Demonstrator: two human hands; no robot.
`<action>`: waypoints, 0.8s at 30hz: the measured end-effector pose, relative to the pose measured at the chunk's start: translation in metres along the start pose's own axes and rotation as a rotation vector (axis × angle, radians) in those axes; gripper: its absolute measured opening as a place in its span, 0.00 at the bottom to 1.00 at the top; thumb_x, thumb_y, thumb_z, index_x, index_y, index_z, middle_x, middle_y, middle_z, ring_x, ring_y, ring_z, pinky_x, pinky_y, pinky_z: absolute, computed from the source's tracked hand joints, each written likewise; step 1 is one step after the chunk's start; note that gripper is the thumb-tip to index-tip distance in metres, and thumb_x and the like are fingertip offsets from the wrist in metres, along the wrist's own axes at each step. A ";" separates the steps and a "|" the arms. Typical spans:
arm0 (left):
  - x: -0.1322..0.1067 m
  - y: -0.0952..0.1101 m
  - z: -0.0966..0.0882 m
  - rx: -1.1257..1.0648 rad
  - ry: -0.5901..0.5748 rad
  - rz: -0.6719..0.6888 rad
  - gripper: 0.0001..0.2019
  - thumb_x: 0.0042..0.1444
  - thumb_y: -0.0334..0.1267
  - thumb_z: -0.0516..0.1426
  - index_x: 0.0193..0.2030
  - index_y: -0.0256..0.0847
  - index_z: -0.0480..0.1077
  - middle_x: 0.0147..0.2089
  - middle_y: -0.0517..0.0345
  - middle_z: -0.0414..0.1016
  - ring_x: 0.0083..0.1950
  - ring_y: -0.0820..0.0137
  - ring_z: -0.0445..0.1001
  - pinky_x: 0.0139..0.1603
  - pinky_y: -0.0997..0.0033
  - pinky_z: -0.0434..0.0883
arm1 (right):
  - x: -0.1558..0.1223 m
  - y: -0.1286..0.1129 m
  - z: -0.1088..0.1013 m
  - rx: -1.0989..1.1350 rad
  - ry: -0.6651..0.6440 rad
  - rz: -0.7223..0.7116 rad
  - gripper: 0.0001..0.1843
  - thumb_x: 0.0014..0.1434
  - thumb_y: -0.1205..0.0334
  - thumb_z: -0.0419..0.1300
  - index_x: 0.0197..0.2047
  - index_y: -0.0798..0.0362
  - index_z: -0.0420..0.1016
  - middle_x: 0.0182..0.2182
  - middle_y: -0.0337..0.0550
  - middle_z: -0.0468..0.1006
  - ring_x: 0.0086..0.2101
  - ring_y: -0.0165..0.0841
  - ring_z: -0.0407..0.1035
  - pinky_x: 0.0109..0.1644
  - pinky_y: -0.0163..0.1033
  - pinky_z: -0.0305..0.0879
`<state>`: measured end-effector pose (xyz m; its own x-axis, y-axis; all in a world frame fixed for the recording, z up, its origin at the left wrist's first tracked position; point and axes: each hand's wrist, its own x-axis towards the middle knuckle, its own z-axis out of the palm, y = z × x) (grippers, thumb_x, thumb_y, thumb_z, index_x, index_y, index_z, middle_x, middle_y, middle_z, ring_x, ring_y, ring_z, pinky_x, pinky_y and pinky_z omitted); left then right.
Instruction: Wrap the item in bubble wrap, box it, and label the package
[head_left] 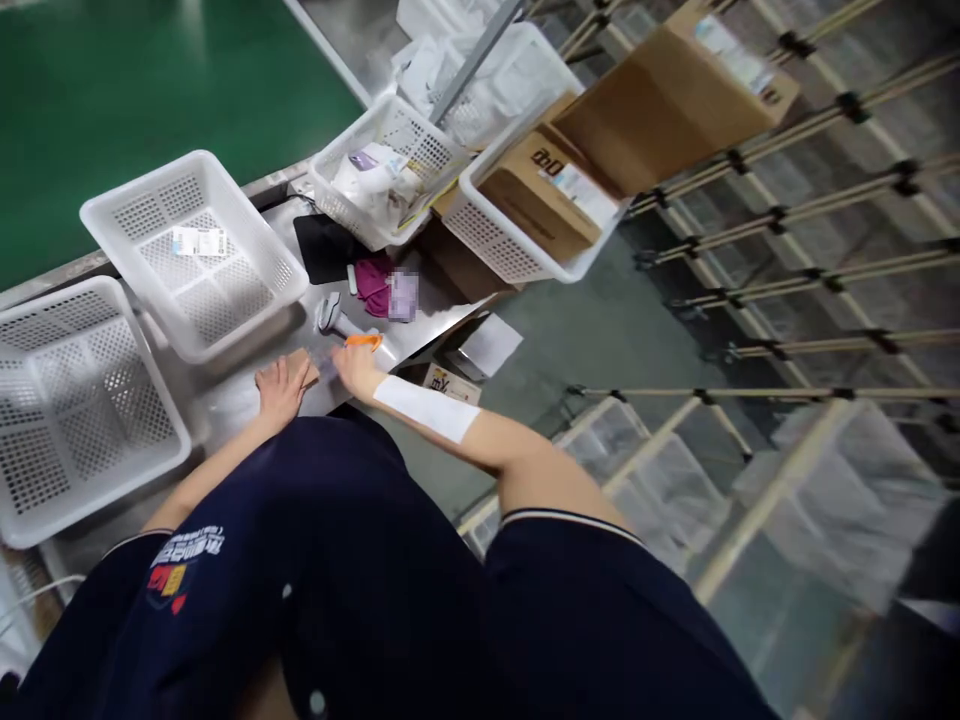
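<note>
My left hand (281, 388) lies flat, fingers together, on a small brown cardboard piece (306, 366) at the edge of a steel table (240, 400). My right hand (358, 368) is closed around an orange-handled tool (364, 341), which looks like a cutter, just right of that cardboard. A white bandage (426, 408) wraps my right forearm. A grey handheld scanner (330, 314) rests just beyond both hands.
Two empty white perforated baskets (196, 250) (67, 400) stand at the left. Further baskets hold packets (379, 175) and cardboard boxes (536, 195). A magenta cloth (373, 282) and a black pouch (322, 245) lie on the table. Rail shelving (810, 270) fills the right.
</note>
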<state>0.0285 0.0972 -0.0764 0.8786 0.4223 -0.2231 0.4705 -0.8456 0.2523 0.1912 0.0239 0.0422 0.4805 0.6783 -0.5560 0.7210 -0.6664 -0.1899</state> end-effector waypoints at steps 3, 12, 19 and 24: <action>0.003 -0.003 0.002 -0.035 0.047 0.016 0.32 0.70 0.41 0.54 0.81 0.51 0.58 0.79 0.31 0.60 0.75 0.32 0.59 0.67 0.15 0.53 | -0.012 0.007 -0.024 -0.061 0.031 0.020 0.14 0.68 0.60 0.65 0.47 0.64 0.83 0.47 0.65 0.84 0.52 0.54 0.79 0.56 0.53 0.72; 0.027 0.009 -0.030 0.083 -0.110 0.224 0.30 0.62 0.33 0.59 0.71 0.37 0.66 0.77 0.28 0.60 0.73 0.40 0.62 0.64 0.38 0.69 | -0.046 0.102 -0.017 0.257 0.111 0.393 0.28 0.67 0.39 0.62 0.53 0.57 0.84 0.47 0.62 0.86 0.51 0.54 0.81 0.48 0.43 0.72; 0.051 0.036 -0.040 0.143 -0.231 0.078 0.21 0.57 0.37 0.63 0.59 0.39 0.75 0.68 0.30 0.69 0.69 0.39 0.65 0.57 0.39 0.74 | -0.059 0.198 0.052 0.382 0.215 0.513 0.28 0.73 0.44 0.53 0.56 0.58 0.82 0.42 0.57 0.87 0.43 0.47 0.83 0.43 0.42 0.75; 0.052 0.046 -0.049 0.133 -0.225 -0.032 0.15 0.62 0.42 0.59 0.52 0.39 0.77 0.59 0.36 0.77 0.66 0.41 0.68 0.53 0.47 0.77 | 0.000 0.260 0.049 0.396 0.310 0.538 0.28 0.74 0.54 0.49 0.64 0.64 0.75 0.46 0.64 0.85 0.47 0.48 0.81 0.51 0.47 0.75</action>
<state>0.1001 0.0961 -0.0300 0.8160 0.3788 -0.4367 0.4699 -0.8746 0.1193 0.3539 -0.1644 -0.0462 0.8782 0.2434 -0.4117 0.1398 -0.9539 -0.2658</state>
